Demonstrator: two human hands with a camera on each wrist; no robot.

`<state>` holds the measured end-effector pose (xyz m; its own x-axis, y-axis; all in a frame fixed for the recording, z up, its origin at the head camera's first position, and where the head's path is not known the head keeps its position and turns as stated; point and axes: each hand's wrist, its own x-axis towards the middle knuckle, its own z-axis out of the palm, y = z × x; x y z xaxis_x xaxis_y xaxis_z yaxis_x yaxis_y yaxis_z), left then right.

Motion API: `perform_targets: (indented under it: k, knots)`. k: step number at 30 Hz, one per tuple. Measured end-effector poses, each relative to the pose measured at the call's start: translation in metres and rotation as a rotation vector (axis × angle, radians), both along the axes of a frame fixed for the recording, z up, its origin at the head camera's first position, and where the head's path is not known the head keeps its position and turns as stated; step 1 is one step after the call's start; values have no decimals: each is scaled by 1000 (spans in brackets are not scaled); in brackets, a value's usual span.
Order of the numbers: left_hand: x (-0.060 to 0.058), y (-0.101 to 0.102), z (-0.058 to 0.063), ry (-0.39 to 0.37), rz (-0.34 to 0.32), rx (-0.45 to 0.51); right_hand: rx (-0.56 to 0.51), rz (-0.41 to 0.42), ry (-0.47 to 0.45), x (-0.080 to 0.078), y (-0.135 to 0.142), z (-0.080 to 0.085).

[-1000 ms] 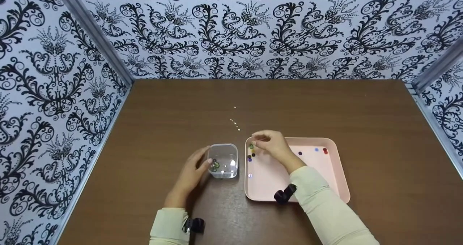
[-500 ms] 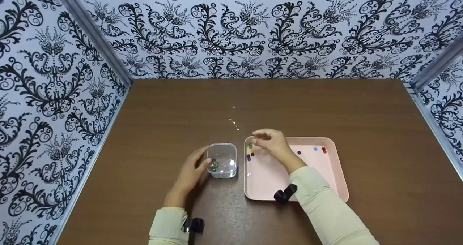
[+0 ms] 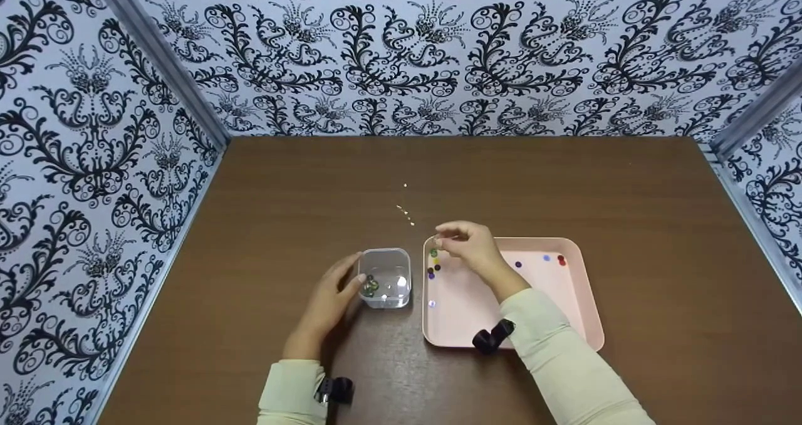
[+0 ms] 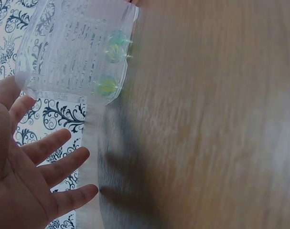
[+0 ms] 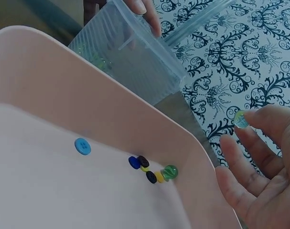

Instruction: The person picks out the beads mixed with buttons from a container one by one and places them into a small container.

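My right hand [image 3: 473, 249] pinches a clear marble with yellow-green colour [image 5: 241, 119] between thumb and fingertip, above the back-left corner of the pink tray [image 3: 463, 325]. Below it in that corner lies a green marble [image 5: 170, 172], among dark, blue and yellow buttons. My left hand [image 3: 335, 293] holds the clear plastic container [image 3: 387, 259] at its left side, thumb and index finger at the rim. The left wrist view shows its other fingers [image 4: 63, 167] spread apart. Several greenish marbles [image 4: 107, 85] lie inside the container.
Towards the tray's back right are red buttons [image 3: 561, 261], a light-blue button [image 3: 546, 258] and a dark button [image 3: 518, 264]. A light-blue button [image 5: 82, 146] lies near the tray's left wall. Patterned panels [image 3: 401, 49] enclose the brown table [image 3: 301, 180] behind and at the sides.
My right hand has risen very slightly, and the marble shows more clearly at its fingertips. The left hand and the container have not visibly moved.
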<state>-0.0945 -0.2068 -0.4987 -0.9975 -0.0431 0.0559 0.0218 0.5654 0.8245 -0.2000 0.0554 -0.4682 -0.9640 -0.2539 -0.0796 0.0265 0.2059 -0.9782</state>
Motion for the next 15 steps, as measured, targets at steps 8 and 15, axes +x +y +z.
perform_targets:
  k: [8,15]
  knots:
    - [0,-1,0,-2,0,21,-8,-26,-23,0,-3,0]
    - [0,0,0,8,0,24,-51,-35,-51,2,-5,5]
